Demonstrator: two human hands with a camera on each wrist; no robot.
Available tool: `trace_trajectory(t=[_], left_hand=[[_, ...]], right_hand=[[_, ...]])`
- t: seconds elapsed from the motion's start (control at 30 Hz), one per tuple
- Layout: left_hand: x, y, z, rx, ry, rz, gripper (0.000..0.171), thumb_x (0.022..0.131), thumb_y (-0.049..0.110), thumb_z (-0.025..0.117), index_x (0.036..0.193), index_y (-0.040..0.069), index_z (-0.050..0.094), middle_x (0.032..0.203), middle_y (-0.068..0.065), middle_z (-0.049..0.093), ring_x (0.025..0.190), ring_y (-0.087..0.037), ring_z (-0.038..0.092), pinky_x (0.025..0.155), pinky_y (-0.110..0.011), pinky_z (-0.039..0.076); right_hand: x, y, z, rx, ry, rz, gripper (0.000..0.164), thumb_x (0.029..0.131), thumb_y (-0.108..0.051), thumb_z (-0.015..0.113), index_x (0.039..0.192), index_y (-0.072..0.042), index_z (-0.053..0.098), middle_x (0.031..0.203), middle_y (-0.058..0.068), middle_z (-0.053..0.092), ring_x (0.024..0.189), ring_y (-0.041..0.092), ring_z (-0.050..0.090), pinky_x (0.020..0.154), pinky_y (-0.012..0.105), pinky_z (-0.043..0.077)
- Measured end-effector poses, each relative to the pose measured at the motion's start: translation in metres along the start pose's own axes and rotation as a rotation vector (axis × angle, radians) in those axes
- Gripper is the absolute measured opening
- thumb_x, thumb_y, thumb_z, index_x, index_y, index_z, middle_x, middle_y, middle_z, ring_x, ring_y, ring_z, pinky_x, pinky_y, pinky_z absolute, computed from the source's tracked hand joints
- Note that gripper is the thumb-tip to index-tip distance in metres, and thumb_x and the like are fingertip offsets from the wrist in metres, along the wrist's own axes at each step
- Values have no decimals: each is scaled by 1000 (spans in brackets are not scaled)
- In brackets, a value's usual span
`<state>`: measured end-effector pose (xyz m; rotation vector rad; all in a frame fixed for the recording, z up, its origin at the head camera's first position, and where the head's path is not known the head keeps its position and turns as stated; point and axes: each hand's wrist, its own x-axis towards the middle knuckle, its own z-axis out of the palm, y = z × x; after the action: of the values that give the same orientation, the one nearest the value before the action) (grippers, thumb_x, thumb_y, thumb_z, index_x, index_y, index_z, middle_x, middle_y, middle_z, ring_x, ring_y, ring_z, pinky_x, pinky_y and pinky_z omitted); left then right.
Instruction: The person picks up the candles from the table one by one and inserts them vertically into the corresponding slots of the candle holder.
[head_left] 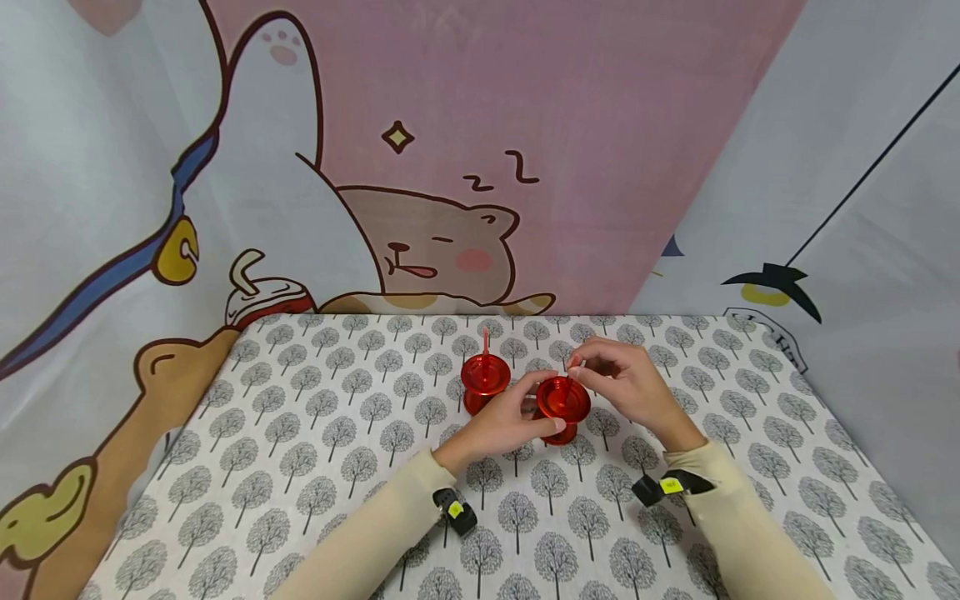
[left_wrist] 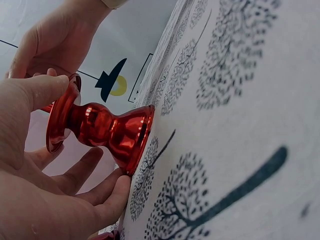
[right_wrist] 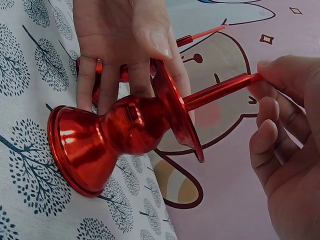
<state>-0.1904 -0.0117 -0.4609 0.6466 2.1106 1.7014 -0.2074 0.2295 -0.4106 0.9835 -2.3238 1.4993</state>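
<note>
A shiny red candle holder point(head_left: 564, 405) with a wide dish and flared foot stands upright on the cloth. My left hand point(head_left: 504, 423) grips it by the dish, thumb at the rim, as the left wrist view shows. From the dish of this candle holder point(right_wrist: 135, 125) rises a slim red stick like a thin candle point(right_wrist: 220, 92). My right hand point(head_left: 624, 382) pinches the stick's top end between thumb and finger. How the stick's lower end sits in the dish is hidden. Behind and to the left stands a second red candle holder point(head_left: 485, 376), a thin red stick point(head_left: 485, 343) upright in it.
A white tablecloth point(head_left: 360, 517) with grey tree prints covers the table. A curtain point(head_left: 600, 133) with cartoon animals hangs behind the far edge and along the sides. Black straps with yellow tags are on both wrists, over pale sleeves point(head_left: 375, 533).
</note>
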Motion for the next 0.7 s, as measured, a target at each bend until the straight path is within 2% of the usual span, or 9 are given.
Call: trace_trajectory(t=[0.3, 0.53, 0.7], left_hand=[[0, 0, -1, 17, -6, -9, 77, 102, 25, 81, 168, 20, 42, 152, -6, 65, 140, -26, 63, 115, -40, 53], [0, 0, -2, 33, -17, -19, 81, 102, 30, 80, 171, 21, 38, 153, -3, 63, 141, -24, 62, 114, -39, 53], [0, 0, -2, 31, -17, -17, 80, 102, 30, 80, 170, 21, 40, 152, -3, 64, 141, -25, 61, 114, -40, 53]], right_hand=[[1, 2, -3, -41, -16, -35, 25, 97, 9, 76, 103, -16, 81, 96, -3, 74, 70, 14, 60, 59, 24, 51], [2, 1, -4, -57, -24, -59, 18, 97, 9, 76, 102, -7, 81, 97, -4, 75, 71, 14, 61, 60, 22, 51], [1, 2, -4, -52, -29, -69, 24, 96, 9, 76, 104, -14, 81, 98, 0, 76, 74, 13, 63, 63, 22, 54]])
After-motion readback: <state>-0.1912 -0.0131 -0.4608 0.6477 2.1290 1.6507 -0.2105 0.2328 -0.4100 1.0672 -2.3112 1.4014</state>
